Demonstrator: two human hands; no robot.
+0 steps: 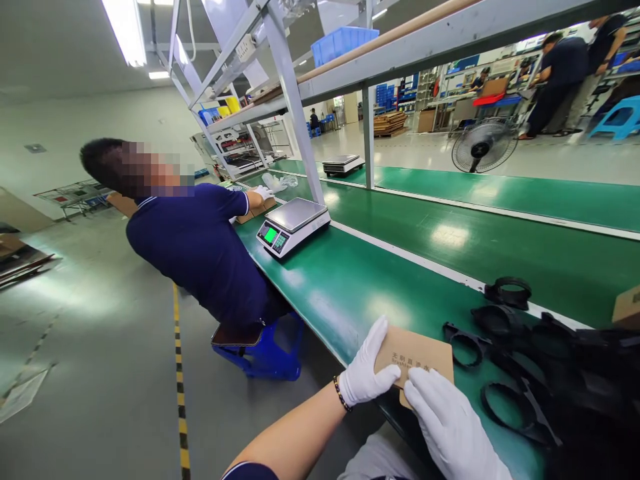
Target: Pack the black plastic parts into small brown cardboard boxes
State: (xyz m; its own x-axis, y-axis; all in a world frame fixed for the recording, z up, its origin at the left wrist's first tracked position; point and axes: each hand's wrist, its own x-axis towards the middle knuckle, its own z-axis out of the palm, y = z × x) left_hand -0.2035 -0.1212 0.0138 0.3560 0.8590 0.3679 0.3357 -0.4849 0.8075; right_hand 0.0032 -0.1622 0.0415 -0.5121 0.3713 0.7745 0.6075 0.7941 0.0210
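Both hands, in white cloth gloves, meet on a small flat brown cardboard box (413,360) lying at the near edge of the green conveyor-style bench (350,287), at about six o'clock in the view. The left hand (367,367) curls around the box's left end, thumb on top over the printed lettering, fingers wrapped underneath. The right hand (450,427) lies flat and spread over the near right corner, pressing down rather than pinching.

At three o'clock from the box lies a loose heap of black plastic ring-shaped parts (520,360), just beside it; one ring (507,291) sits apart at about one o'clock. A silver-topped digital weighing scale (293,225) with a lit green display stands well away at eleven o'clock, next to a seated co-worker in a navy polo shirt (200,250) on a blue plastic stool (265,350).

The step in hand looks like squaring up or folding the flat carton. Judging by the grip, the next move calls for the left hand to keep the end pinned while the right fingers find a flap edge.
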